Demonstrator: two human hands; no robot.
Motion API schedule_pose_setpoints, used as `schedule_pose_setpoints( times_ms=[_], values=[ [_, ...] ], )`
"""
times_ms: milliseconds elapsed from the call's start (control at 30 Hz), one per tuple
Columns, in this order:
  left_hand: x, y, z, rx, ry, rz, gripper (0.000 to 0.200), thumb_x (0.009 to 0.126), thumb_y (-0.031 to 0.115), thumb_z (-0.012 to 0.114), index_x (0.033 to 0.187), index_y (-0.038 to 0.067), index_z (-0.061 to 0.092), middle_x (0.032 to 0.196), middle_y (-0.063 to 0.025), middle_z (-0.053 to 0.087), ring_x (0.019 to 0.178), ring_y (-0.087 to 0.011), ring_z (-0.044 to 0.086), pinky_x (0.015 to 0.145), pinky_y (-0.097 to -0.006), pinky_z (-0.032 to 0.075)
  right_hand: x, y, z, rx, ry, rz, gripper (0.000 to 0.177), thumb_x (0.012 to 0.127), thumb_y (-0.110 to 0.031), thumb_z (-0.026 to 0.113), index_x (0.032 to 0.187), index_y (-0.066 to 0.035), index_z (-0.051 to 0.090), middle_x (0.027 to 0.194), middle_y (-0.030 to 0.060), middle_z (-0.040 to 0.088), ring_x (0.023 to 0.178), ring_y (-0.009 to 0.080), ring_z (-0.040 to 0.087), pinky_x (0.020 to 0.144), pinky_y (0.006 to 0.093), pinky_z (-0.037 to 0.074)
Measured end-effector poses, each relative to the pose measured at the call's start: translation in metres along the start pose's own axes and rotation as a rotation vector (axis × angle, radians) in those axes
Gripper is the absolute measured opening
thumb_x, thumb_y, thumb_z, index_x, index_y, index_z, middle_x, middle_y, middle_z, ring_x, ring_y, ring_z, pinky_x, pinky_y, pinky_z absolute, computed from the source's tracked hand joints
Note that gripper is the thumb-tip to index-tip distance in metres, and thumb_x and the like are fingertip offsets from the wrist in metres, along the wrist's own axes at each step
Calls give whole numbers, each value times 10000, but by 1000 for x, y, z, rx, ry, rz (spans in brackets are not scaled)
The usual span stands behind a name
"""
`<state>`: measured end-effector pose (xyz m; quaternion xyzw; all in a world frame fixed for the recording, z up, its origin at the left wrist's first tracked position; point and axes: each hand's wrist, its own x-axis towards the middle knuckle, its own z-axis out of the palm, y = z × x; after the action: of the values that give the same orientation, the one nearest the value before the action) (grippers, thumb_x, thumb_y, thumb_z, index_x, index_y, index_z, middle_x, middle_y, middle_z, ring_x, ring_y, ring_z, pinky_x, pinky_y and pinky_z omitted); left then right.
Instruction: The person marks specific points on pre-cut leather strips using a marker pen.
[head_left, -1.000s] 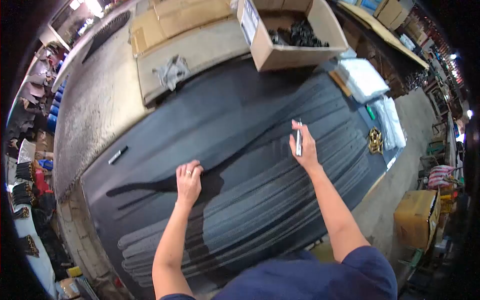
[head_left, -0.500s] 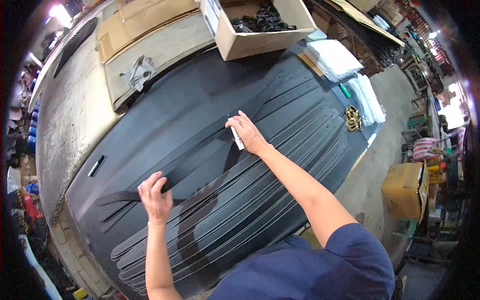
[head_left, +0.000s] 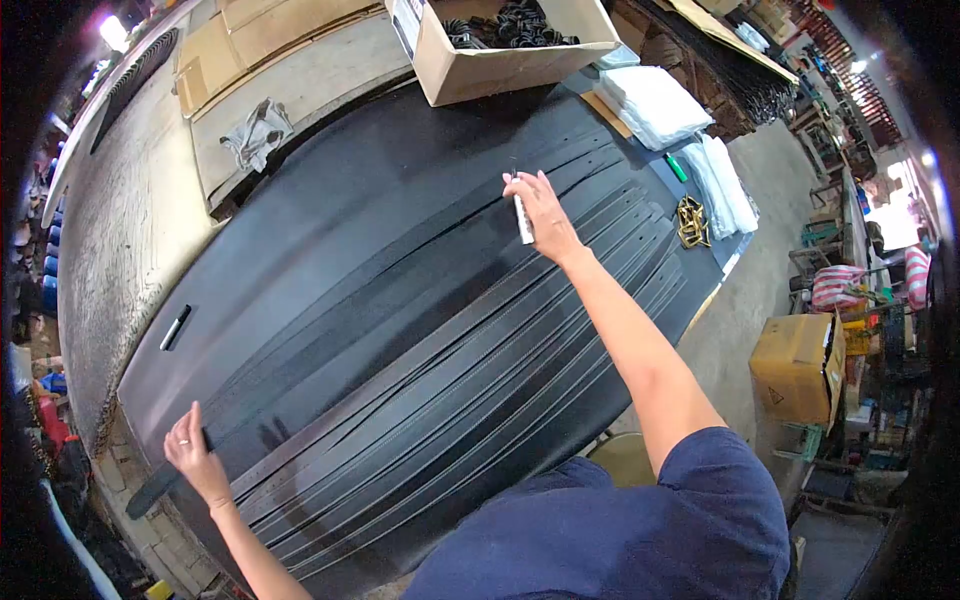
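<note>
Black belt straps (head_left: 420,385), several with stitched edges, lie side by side on a dark work surface (head_left: 330,170). My left hand (head_left: 197,458) is at the lower left, its fingers closed on another black strap (head_left: 150,492) whose rounded end sticks out past the hand. That strap seems to run toward my right hand, but blur hides part of its course. My right hand (head_left: 550,225) is closed around a white marker pen (head_left: 523,218), its tip near the upper end of the straps.
A black-and-silver marker (head_left: 175,328) lies at left. Behind stands a cardboard box (head_left: 520,75) of black pieces. White packets (head_left: 655,108), a green marker (head_left: 676,168) and brass-coloured pieces (head_left: 692,222) sit at right. A grey cloth (head_left: 258,132) rests on the adjoining bench.
My left hand has moved down and left along with the strap's end. My right hand has moved up and right with the marker pen. The view has shifted slightly.
</note>
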<state>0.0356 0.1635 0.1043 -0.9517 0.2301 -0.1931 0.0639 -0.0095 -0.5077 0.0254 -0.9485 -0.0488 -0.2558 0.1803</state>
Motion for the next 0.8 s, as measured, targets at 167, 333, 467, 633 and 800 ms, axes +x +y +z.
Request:
schedule_pose_setpoints(
  times_ms=[167, 333, 467, 633, 800],
  values=[
    [-16, 51, 50, -229, -407, -127, 935, 734, 189, 807, 1548, 222, 348, 1635, -42, 258, 1522, -310, 166, 1183, -617, 87, -26, 3, 22, 50, -150, 320, 502, 789, -114, 685, 1235, -170, 461, 1438, 134, 499, 1401, 510, 306, 1107, 682, 256],
    [14, 117, 73, -326, -405, 62, 668, 895, 257, 663, 1515, 233, 414, 1665, -64, 154, 1532, -319, 108, 1188, -616, 72, -22, 19, 36, 144, -68, 237, 465, 769, -56, 644, 1186, -123, 449, 1300, 182, 573, 1336, 472, 406, 1163, 536, 276],
    [37, 119, 97, -294, -324, 33, 575, 947, 168, 594, 1494, 263, 446, 1659, -47, 175, 1531, -290, 127, 1193, -602, 98, 2, 21, 44, 163, 7, 183, 458, 753, -17, 642, 1159, -120, 458, 1164, 193, 590, 1271, 445, 471, 1149, 498, 312],
    [67, 109, 117, -438, -161, 6, 458, 915, 125, 653, 1352, 254, 607, 1604, -91, 318, 1488, -314, 269, 1173, -567, 204, 34, 22, 49, 230, -18, 303, 451, 745, -13, 673, 1157, -80, 502, 1129, 174, 586, 1147, 392, 553, 986, 436, 462],
    [56, 120, 114, -578, -108, -36, 411, 886, 135, 693, 1286, 227, 670, 1581, -129, 354, 1463, -353, 310, 1140, -531, 252, 21, 28, 36, 168, 17, 145, 474, 735, -19, 703, 1176, -76, 538, 1133, 154, 602, 1113, 367, 576, 967, 425, 464]
  ],
)
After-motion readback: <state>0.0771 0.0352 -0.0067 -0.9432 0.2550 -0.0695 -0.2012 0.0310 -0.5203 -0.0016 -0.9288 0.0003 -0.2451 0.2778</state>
